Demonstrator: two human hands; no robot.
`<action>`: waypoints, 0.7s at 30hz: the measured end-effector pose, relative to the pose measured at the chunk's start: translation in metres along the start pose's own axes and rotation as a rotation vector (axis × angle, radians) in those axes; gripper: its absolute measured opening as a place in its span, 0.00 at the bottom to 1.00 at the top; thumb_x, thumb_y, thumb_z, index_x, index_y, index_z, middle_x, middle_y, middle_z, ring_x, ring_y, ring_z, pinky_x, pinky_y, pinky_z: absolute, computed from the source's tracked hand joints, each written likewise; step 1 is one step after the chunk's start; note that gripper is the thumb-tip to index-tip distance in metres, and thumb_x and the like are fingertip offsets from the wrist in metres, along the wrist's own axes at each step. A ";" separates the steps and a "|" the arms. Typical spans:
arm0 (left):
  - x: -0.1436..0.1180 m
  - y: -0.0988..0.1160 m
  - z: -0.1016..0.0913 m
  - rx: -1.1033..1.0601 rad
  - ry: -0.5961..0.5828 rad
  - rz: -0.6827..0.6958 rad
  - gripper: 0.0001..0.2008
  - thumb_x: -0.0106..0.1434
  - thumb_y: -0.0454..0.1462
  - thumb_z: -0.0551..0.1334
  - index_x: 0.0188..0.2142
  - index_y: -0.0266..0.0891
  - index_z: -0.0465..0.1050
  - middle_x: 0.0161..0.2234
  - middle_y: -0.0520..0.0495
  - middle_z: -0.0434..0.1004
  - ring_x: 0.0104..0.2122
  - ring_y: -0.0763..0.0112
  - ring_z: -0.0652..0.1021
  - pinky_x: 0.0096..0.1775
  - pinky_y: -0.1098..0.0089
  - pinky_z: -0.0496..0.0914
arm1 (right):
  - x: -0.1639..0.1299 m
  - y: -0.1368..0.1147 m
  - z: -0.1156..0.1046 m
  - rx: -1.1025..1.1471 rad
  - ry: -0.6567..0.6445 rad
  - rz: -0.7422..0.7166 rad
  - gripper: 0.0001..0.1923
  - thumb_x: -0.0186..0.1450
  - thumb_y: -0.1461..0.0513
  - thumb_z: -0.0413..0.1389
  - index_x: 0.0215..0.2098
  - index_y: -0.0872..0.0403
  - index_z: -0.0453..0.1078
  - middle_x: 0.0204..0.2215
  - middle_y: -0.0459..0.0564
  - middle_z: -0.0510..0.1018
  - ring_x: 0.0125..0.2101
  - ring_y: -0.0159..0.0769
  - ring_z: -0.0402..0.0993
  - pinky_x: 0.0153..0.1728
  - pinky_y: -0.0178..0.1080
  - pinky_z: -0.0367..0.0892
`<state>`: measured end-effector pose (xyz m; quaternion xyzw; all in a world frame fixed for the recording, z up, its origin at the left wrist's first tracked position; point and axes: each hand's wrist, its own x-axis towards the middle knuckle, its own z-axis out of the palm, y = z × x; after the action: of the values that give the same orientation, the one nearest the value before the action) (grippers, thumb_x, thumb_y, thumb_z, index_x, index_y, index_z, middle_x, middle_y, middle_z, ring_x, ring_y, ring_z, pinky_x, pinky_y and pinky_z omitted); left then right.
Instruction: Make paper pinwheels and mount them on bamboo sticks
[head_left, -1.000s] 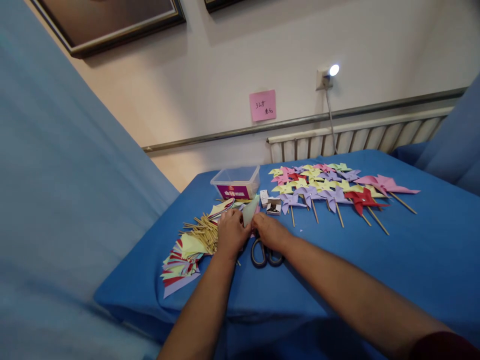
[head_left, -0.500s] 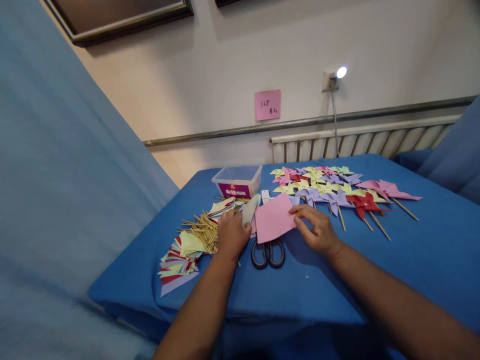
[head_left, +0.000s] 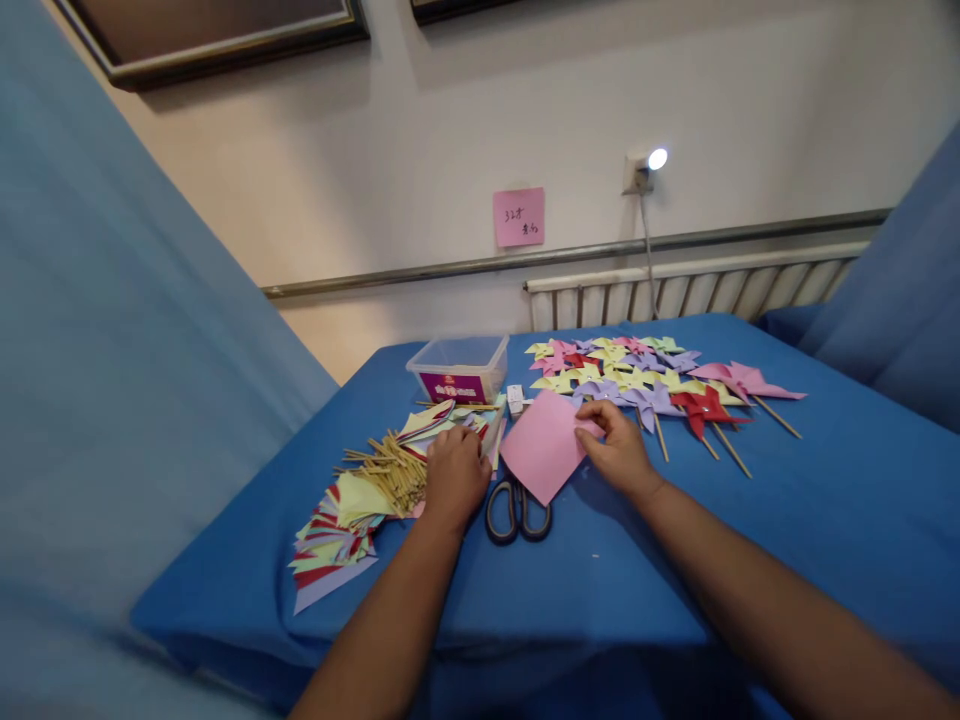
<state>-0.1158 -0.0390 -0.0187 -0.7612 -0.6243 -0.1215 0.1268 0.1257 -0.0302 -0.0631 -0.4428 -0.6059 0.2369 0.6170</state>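
My right hand (head_left: 619, 450) pinches the right corner of a pink square of paper (head_left: 541, 444) and holds it just above the blue table (head_left: 787, 520). My left hand (head_left: 454, 475) rests with its fingers curled on the stack of coloured paper squares (head_left: 337, 535), beside a pile of thin wooden sticks (head_left: 386, 470). Black-handled scissors (head_left: 517, 508) lie between my two hands, partly under the pink sheet.
Several finished paper pinwheels on sticks (head_left: 652, 380) lie in rows at the back right. A clear plastic box (head_left: 459, 368) stands behind the papers, with a small white box (head_left: 515, 400) beside it. A radiator (head_left: 690, 290) runs along the wall behind.
My right hand pulled a pink sheet out of the stack and carried it to the right, over the scissors. My left hand stayed on the stack.
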 end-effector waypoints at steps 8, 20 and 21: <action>0.009 -0.002 -0.001 -0.011 -0.051 0.056 0.04 0.53 0.35 0.59 0.31 0.40 0.69 0.38 0.42 0.72 0.41 0.56 0.70 0.42 0.60 0.62 | 0.022 -0.001 -0.005 0.439 0.108 0.192 0.21 0.51 0.65 0.62 0.43 0.51 0.70 0.42 0.49 0.77 0.43 0.40 0.73 0.45 0.42 0.67; 0.011 0.026 -0.020 -0.560 0.325 0.008 0.15 0.57 0.44 0.62 0.43 0.40 0.72 0.49 0.42 0.73 0.50 0.57 0.71 0.55 0.56 0.62 | 0.045 0.006 -0.029 0.938 0.261 0.452 0.17 0.48 0.63 0.67 0.36 0.52 0.73 0.36 0.46 0.79 0.34 0.35 0.74 0.39 0.39 0.70; 0.015 0.036 -0.022 -0.710 0.305 -0.081 0.17 0.58 0.43 0.62 0.45 0.40 0.71 0.49 0.42 0.73 0.50 0.58 0.72 0.54 0.58 0.63 | 0.046 0.004 -0.032 0.947 0.245 0.443 0.17 0.49 0.63 0.67 0.37 0.52 0.73 0.37 0.46 0.79 0.34 0.35 0.74 0.40 0.39 0.70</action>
<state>-0.0778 -0.0401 0.0059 -0.7058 -0.5469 -0.4465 -0.0582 0.1641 0.0017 -0.0382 -0.2574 -0.2485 0.5554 0.7507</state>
